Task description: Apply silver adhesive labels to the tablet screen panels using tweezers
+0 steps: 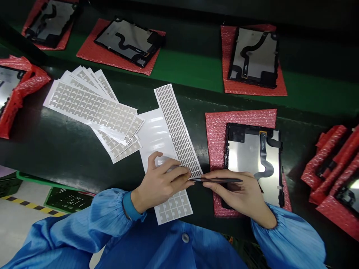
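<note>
My right hand (238, 190) is closed around dark tweezers (221, 180), whose tip points left. That tip meets the lower end of a narrow sheet of small grey stickers (178, 130), right by the fingers of my left hand (165, 179). The left fingers are curled over the sheet's bottom edge; exactly what they pinch is hidden. Under both lies a white sheet with larger grey stickers (175, 207) showing at its near end. Just right of the tweezers, a display panel (254, 160) with a black flex cable (263, 153) rests on red bubble wrap (215, 149), partly behind my right hand.
A fanned stack of sticker sheets (92, 108) lies to the left. Along the back, more panels (129, 41) (255, 56) sit on red bubble wrap. Wrapped panels (333, 164) are piled at the right, and another wrapped panel (11, 89) is at the left edge.
</note>
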{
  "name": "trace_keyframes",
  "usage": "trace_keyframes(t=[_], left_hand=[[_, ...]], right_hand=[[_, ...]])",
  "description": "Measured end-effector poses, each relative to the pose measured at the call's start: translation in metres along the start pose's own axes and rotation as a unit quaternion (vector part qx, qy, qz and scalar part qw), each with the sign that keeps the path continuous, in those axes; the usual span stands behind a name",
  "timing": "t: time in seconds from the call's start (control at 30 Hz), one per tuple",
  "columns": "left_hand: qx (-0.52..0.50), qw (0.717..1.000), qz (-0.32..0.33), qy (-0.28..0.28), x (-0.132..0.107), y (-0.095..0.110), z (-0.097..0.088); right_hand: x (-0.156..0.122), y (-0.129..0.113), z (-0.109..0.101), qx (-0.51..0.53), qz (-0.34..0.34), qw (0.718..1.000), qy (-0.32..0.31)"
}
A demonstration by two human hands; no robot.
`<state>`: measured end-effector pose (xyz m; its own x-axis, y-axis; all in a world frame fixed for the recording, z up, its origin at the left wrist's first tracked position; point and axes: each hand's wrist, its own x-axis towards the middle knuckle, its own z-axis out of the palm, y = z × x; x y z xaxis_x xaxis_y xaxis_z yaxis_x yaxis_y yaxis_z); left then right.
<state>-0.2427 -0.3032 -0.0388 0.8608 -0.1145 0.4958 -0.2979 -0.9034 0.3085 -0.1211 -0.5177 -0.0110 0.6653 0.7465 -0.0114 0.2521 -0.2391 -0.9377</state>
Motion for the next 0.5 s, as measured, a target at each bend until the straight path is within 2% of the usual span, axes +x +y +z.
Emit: trace_keyframes(t=[0.07, 0.13, 0.23, 0.3, 0.37, 0.5], left_hand=[[-0.007, 1.0, 0.001, -0.008, 0.0, 0.0, -0.004], [-0.024, 0.999, 0.0, -0.025, 0.005, -0.002, -0.008], [-0.039, 0.997, 0.022, -0.065, 0.028, -0.005, -0.006], [-0.03, 0.994, 0.062, -0.082, 0.052, -0.008, 0.004], [-0.027, 0.99, 0.105, -0.087, 0.075, -0.009, 0.02], [-0.059, 0.983, 0.144, -0.095, 0.099, -0.012, 0.048]], right_hand=[[0.002, -0.002, -0.01, 0.027, 0.033, 0.999, 0.006], [0.009, -0.003, -0.029, 0.04, 0.064, 0.997, 0.031], [0.026, 0.001, -0.067, 0.01, 0.068, 0.991, 0.111], [0.039, 0.008, -0.088, -0.003, 0.052, 0.988, 0.149], [0.047, 0.017, -0.099, -0.008, 0.047, 0.987, 0.156], [0.046, 0.031, -0.101, -0.032, 0.042, 0.988, 0.145]])
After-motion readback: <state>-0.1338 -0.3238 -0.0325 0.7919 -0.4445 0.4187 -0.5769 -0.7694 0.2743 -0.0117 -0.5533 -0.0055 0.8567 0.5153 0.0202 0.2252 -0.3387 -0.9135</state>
